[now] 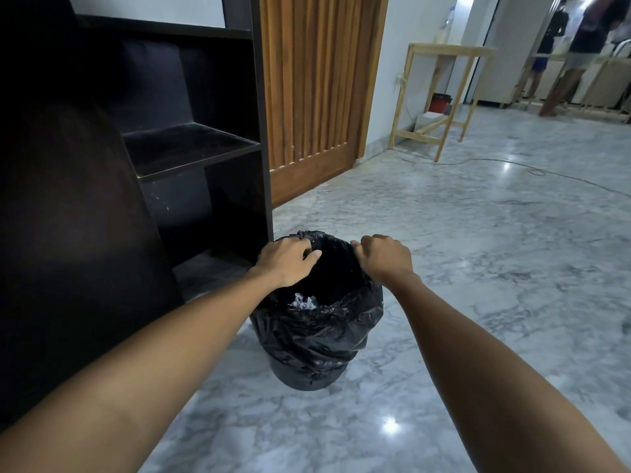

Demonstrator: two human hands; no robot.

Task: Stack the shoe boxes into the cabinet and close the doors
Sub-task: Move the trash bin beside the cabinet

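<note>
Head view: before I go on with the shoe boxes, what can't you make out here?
- Shoe boxes: none in the head view; where they lie cannot be told.
- Cabinet doors: a dark panel in the left foreground may be one; its top and left are cut off by the frame edge.
- Bin contents: mostly hidden in the dark black bag; only white scraps show.
- Right hand fingers: curled under, hidden by its back.
- Left hand: on the rim; grip unclear.

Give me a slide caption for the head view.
Both hands grip a bin's liner beside an open cabinet.
</note>
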